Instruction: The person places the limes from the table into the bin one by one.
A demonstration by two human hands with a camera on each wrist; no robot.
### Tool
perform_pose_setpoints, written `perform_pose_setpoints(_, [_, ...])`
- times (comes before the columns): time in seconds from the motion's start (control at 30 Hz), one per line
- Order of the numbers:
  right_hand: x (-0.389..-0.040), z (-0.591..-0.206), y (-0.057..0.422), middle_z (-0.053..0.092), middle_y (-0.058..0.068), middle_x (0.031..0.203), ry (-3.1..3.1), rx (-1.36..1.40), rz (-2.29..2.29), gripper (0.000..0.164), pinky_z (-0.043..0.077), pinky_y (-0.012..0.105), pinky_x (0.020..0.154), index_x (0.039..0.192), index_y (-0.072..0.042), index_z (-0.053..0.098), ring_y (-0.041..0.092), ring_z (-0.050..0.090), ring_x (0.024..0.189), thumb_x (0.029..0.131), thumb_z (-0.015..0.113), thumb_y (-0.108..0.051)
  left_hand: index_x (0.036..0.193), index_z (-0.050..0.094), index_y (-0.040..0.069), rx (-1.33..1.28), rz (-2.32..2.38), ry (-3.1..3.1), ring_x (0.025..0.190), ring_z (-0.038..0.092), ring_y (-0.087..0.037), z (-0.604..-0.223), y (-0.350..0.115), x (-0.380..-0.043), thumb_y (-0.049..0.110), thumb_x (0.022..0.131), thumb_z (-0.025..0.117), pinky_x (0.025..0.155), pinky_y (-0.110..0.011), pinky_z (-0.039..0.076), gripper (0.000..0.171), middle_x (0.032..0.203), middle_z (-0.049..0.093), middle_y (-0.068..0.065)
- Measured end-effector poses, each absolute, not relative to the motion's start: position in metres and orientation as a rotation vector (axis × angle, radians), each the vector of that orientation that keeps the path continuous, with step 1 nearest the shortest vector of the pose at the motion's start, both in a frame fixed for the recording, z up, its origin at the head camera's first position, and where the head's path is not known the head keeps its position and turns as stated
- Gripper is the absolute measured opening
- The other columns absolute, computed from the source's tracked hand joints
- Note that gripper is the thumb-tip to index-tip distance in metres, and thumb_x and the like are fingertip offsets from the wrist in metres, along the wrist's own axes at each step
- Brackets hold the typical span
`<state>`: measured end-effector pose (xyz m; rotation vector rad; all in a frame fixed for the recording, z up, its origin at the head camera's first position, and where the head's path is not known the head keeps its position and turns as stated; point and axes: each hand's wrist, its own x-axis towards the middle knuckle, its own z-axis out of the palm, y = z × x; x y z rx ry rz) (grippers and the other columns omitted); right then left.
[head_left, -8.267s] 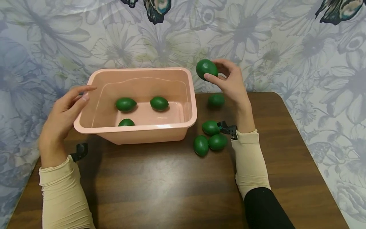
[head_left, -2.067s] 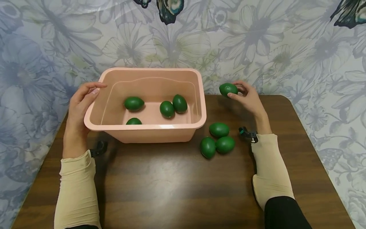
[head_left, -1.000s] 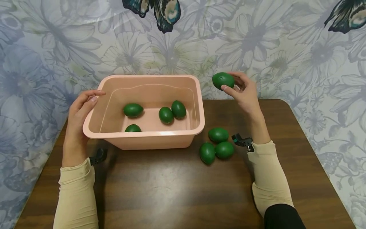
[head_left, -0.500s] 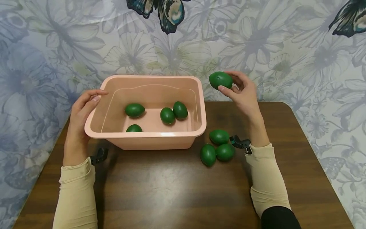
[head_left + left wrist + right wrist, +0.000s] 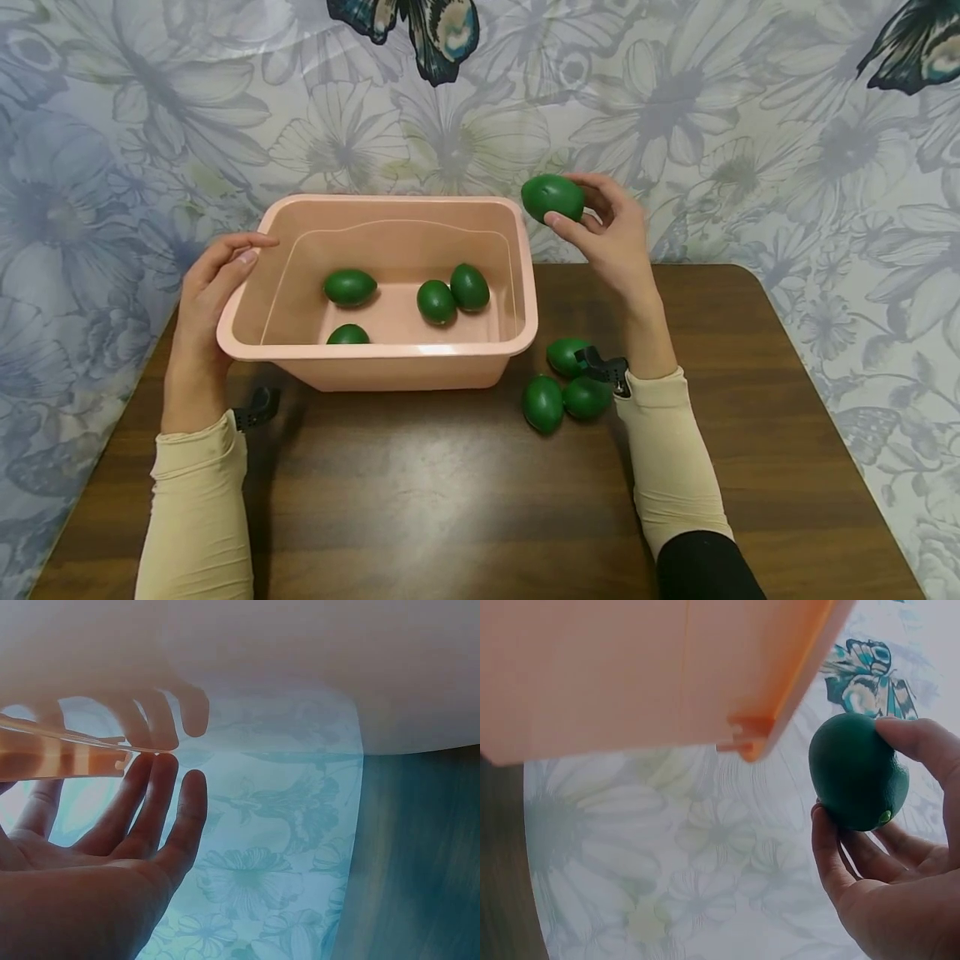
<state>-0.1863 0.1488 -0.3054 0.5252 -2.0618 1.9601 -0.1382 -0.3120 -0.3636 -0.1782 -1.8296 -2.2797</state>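
A pink plastic tub point(image 5: 405, 367) stands on the table's left half, with several glossy dark green limes point(image 5: 350, 287) inside. My left hand point(image 5: 213, 292) holds its left rim, index finger and thumb over the edge. In the left wrist view, straight fingertips point(image 5: 166, 761) meet the tub's outer wall below the rim. My right hand point(image 5: 611, 229) pinches another lime point(image 5: 552, 197) between thumb and fingers, raised just beyond the tub's right back corner. The right wrist view shows this lime point(image 5: 855, 771) with its small stem scar, beside the tub's underside.
Three more limes point(image 5: 543, 405) lie close together on the brown wooden table point(image 5: 420, 483), right of the tub and partly behind the right wrist's camera mount point(image 5: 602, 369). A flower-patterned wall covering point(image 5: 675, 125) rises behind the table's far edge.
Since the earliest frame, one more lime lies in the tub. My right hand has picked another off the table, raised it and moved left to the tub's corner; my left hand stays at the rim.
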Motion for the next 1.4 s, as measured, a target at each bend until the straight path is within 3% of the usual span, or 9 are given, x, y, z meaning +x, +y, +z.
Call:
perform_pose_setpoints(0.47, [-0.192,-0.307,0.096,0.07,0.016,0.125,-1.998,0.576,2.037,0.047,0.055,0.034,0.095,0.132,0.004,0.066,0.023,0.066,0.113,0.088,0.08,-0.001,0.133,0.066,-0.005,-0.174,-2.291,-1.827,0.116,0.063,-0.025,-0.365,-0.312,-0.14,0.012,0.106,0.058,0.093,-0.027,0.056,0.033,0.132,0.064,-0.015])
perform_pose_setpoints(0.93, [-0.193,-0.31,0.092,0.066,0.019,0.133,-2.113,0.586,1.891,0.052,0.053,0.034,0.097,0.135,0.006,0.064,0.022,0.064,0.118,0.086,0.082,-0.001,0.132,0.067,-0.005,-0.19,-2.279,-1.821,0.116,0.063,-0.026,-0.366,-0.312,-0.14,0.011,0.106,0.058,0.093,-0.027,0.056,0.032,0.131,0.064,-0.015])
perform_pose_setpoints(1.23, [-0.195,-0.313,0.096,0.063,0.033,0.132,-2.053,0.669,1.932,0.044,0.05,0.047,0.112,0.133,0.016,0.059,0.045,0.06,0.127,0.092,0.074,0.007,0.132,0.067,-0.006,-0.17,-2.259,-1.83,0.115,0.064,-0.025,-0.366,-0.311,-0.141,0.013,0.106,0.059,0.093,-0.026,0.056,0.033,0.13,0.064,-0.014])
perform_pose_setpoints(1.4, [-0.195,-0.313,0.097,0.064,0.033,0.129,-2.05,0.677,1.941,0.038,0.05,0.047,0.112,0.128,0.017,0.062,0.046,0.061,0.125,0.092,0.073,0.008,0.132,0.067,-0.006,-0.166,-2.257,-1.828,0.114,0.064,-0.024,-0.365,-0.311,-0.141,0.013,0.106,0.059,0.092,-0.026,0.056,0.033,0.129,0.066,-0.014])
